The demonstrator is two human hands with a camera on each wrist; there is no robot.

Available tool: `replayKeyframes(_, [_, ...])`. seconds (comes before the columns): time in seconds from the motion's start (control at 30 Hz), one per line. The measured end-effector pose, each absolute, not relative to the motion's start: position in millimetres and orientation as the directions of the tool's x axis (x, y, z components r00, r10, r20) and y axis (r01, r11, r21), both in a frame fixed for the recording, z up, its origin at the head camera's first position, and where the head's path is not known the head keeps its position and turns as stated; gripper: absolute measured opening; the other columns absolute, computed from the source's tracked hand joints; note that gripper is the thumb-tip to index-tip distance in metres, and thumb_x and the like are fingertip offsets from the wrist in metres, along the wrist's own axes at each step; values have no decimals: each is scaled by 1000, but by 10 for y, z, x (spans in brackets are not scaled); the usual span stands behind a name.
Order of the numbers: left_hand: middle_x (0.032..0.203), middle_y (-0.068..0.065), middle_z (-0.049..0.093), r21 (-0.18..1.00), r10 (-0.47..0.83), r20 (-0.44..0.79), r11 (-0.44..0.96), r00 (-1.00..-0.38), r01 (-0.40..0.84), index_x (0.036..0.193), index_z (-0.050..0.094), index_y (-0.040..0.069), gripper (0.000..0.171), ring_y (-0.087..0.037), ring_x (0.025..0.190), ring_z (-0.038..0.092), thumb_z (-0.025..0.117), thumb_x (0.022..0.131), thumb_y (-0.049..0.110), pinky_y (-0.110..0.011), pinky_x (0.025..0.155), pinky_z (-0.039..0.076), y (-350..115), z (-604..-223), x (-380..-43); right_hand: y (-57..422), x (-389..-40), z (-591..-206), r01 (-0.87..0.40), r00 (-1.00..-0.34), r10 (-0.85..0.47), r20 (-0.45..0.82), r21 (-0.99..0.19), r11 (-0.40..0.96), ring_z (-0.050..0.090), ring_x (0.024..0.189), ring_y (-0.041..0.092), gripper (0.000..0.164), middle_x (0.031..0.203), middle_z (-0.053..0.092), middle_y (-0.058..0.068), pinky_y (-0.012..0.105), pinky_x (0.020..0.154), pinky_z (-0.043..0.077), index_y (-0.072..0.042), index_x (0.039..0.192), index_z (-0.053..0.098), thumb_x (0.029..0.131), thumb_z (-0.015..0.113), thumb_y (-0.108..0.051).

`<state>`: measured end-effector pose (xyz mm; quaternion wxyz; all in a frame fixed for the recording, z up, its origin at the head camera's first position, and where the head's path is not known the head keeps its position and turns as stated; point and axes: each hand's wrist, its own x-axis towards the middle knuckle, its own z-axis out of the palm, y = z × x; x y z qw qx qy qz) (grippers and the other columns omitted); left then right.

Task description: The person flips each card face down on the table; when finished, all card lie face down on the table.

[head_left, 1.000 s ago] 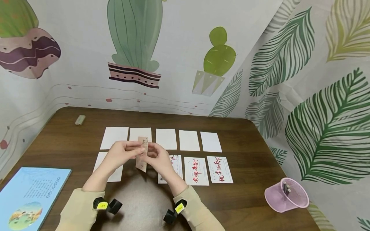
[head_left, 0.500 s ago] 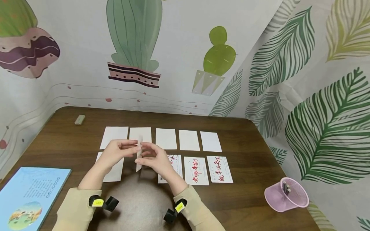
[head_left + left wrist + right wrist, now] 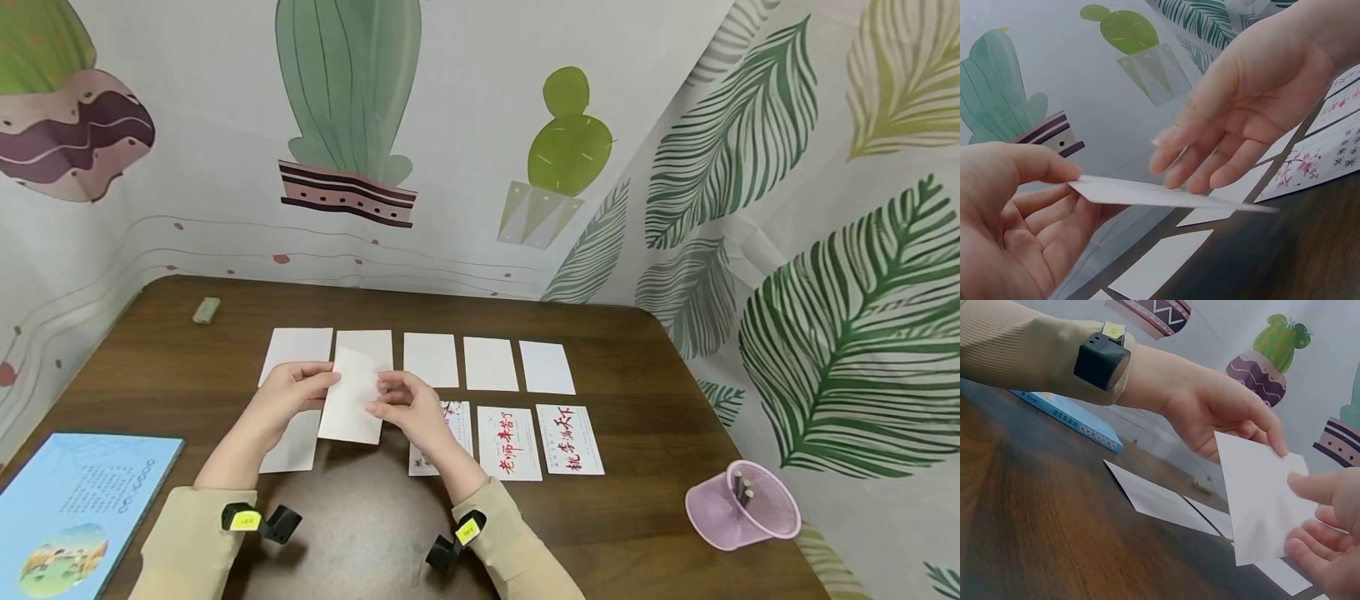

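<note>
My left hand (image 3: 288, 396) pinches a white card (image 3: 351, 407) by its left edge, thumb on the blank face turned toward me. The card stands tilted above the desk, overlapping a blank card (image 3: 365, 342) in the back row. My right hand (image 3: 414, 408) is at the card's right edge, thumb and fingers parted and loosely bent; the left wrist view shows its fingertips just over the card without a grip. A blank card (image 3: 294, 446) lies partly behind my left hand. Right of my right hand is a printed card (image 3: 459, 429), partly covered by it.
Several blank cards (image 3: 491, 364) form the back row. Two more printed cards with red writing (image 3: 510, 446) lie front right. A blue book (image 3: 90, 500) is at left, a pink mesh pen cup (image 3: 742, 508) at right, a small eraser-like block (image 3: 206, 310) at back left.
The held card has turned from its printed side, through edge-on, to its blank side. My left hand has moved slightly left; the right hand's fingers have come off the card.
</note>
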<state>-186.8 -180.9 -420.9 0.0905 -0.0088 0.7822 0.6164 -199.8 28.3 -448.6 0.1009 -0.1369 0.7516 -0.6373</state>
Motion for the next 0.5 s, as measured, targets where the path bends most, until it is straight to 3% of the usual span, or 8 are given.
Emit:
replayKeyframes(0.3, [136,-34,50,944,101,-213,279,-972,-178,136,42,-18,53,-12,100,64,52,100,19,-26,85,58,-1823,-4344,-1907,354,-2080,-4562,-16,-982,-187,-21,-981,194,64,88,13,37,109,68,15,21,73,54,-1,119,62,85,74,-9])
replayKeyframes(0.5, [138,-36,46,940,150,-243,282,-958,-194,139,36,-20,55,-16,104,62,49,100,17,-33,90,57,-1844,-4414,-1918,361,-2093,-4566,71,-980,-178,-91,-991,117,66,83,14,37,107,67,21,33,77,61,8,121,59,88,69,-4])
